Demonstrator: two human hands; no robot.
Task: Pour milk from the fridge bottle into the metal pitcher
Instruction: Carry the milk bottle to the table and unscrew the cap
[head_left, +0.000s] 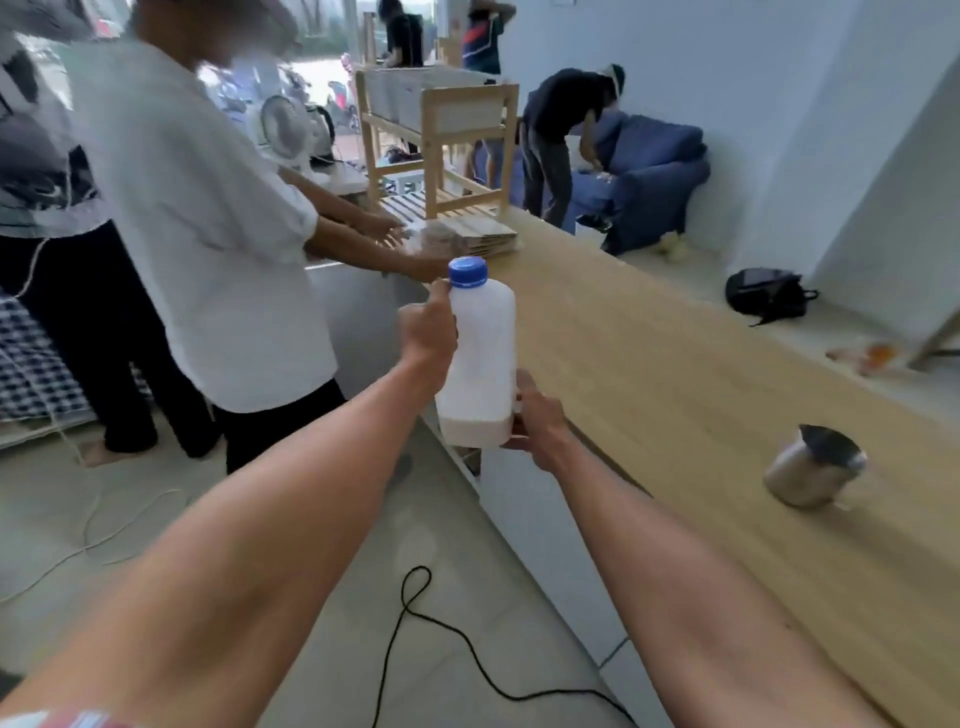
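Bottle (478, 358) upright, held in the air off the counter's (675, 364) near edge, blue cap (468, 272) on; only a shallow layer of milk shows at its base. Left hand (427, 327) grips the upper body just below the cap; right hand (537, 415) cups the bottom corner. Metal pitcher (813, 470) stands on the counter, well apart to the bottle's right. Step judged: carrying and uncapping. Next move needs cap off, then the bottle brought over the pitcher mouth.

Long light-wood counter (649, 364) with 1 metal pitcher (813, 470) upright near its right edge.
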